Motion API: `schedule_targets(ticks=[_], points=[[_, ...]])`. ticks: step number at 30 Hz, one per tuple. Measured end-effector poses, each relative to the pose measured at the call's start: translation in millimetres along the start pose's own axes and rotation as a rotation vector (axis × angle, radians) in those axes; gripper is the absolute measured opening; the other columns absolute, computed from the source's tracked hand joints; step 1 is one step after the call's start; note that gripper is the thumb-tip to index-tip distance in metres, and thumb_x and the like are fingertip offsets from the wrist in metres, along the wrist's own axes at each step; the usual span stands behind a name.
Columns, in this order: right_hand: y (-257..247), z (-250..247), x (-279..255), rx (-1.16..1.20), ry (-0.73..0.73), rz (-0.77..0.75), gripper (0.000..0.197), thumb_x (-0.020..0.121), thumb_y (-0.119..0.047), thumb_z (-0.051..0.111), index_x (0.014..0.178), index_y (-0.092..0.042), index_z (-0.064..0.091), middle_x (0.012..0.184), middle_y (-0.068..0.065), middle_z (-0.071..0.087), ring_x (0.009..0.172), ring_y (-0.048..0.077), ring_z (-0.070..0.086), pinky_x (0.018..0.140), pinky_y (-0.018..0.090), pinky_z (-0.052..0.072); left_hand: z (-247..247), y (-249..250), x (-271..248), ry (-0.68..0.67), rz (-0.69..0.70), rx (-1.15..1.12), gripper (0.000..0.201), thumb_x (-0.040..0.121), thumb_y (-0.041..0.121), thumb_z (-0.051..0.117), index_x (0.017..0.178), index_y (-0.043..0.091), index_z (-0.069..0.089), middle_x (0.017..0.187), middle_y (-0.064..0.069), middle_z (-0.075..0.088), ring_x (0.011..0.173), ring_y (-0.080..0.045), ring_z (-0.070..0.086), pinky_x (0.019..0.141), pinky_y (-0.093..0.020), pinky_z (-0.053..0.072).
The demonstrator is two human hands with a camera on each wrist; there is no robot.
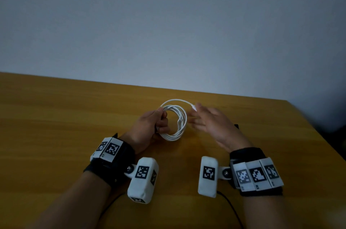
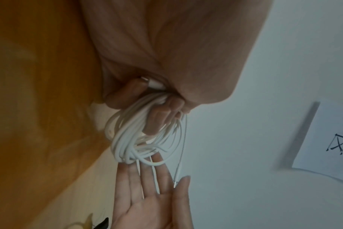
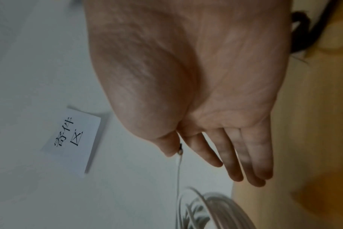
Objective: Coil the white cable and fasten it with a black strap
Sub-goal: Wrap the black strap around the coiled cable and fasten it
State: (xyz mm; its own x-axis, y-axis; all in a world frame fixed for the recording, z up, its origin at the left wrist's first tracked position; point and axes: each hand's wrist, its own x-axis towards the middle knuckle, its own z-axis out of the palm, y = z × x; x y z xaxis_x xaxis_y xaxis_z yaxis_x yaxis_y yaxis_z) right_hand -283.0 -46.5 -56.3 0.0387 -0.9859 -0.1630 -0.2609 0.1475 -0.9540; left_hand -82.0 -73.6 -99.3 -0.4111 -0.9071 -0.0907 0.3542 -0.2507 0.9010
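The yellow-brown wooden surface runs back to a plain pale wall, its far edge slanting down toward the right, where a corner and the right-hand edge fall away into shadow. The wood shows bare to the left of the hands and between the coil and the far edge. In the wrist views a white paper sheet with handwritten characters is fixed to the wall.

The white round cable, wound into a multi-turn coil, is held upright above the middle of the surface, between the two hands. The left hand grips the coil's left side, its fingers curled round the bundled strands; the left wrist view shows one white plug end tucked in under those fingers. The right hand stands just beside the coil's right side, palm toward it, with its fingers nearly straight and spread. Its thumb and forefinger pinch the cable's other end at the plug, and a single loose loop arches from there over the top of the coil.

Both forearms reach in from the near edge, each wearing a black wrist band with white marker-printed blocks. A small black object peeks out behind the right hand; whether this is the strap cannot be told.
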Motion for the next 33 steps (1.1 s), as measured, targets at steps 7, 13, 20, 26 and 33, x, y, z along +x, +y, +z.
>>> schedule_targets(ticks=[7,13,20,26,33], points=[[-8.5,-33.1,-9.3,-0.106,0.139,-0.063,0.042,0.108,-0.039,0.041,0.127,-0.011,0.065,0.116,0.001,0.074,0.106,0.018,0.071,0.095,0.036,0.058,6.5,4.3,-1.7,0.045,-0.015,0.11,0.031,0.104,0.031,0.032,0.081,0.016,0.045,0.059,0.007,0.031,0.045,-0.006,0.039,0.038,-0.016,0.023],[-7.1,-66.0,-24.0,-0.482,0.309,0.003,0.036,0.103,-0.042,0.053,0.13,-0.02,0.064,0.125,-0.006,0.064,0.112,0.016,0.062,0.099,0.036,0.048,9.7,5.1,-1.8,0.066,-0.03,0.157,0.03,0.104,0.032,0.032,0.08,0.017,0.043,0.061,0.005,0.029,0.045,-0.006,0.037,0.038,-0.016,0.021],[19.7,-82.1,-18.5,-0.65,0.26,0.28,0.036,0.097,-0.031,0.066,0.131,-0.019,0.063,0.134,0.005,0.061,0.116,0.024,0.06,0.097,0.039,0.05,10.9,6.0,-3.1,0.08,-0.037,0.174,0.03,0.103,0.033,0.032,0.081,0.017,0.044,0.061,0.006,0.03,0.045,-0.006,0.039,0.039,-0.016,0.02],[21.8,-79.1,-13.8,-0.546,0.276,0.246,0.012,0.095,-0.019,0.07,0.105,-0.023,0.074,0.115,0.005,0.071,0.093,0.02,0.07,0.081,0.036,0.062,12.5,7.4,-3.9,0.086,-0.045,0.184,0.03,0.103,0.033,0.033,0.081,0.017,0.044,0.06,0.007,0.031,0.045,-0.006,0.039,0.039,-0.016,0.021],[2.1,-65.9,-17.0,-0.269,0.337,0.063,0.026,0.086,-0.007,0.079,0.109,-0.017,0.074,0.102,0.001,0.075,0.084,0.013,0.074,0.068,0.023,0.061,12.8,8.0,-4.6,0.084,-0.048,0.194,0.03,0.103,0.033,0.032,0.08,0.017,0.044,0.058,0.008,0.033,0.045,-0.005,0.039,0.038,-0.016,0.022]])
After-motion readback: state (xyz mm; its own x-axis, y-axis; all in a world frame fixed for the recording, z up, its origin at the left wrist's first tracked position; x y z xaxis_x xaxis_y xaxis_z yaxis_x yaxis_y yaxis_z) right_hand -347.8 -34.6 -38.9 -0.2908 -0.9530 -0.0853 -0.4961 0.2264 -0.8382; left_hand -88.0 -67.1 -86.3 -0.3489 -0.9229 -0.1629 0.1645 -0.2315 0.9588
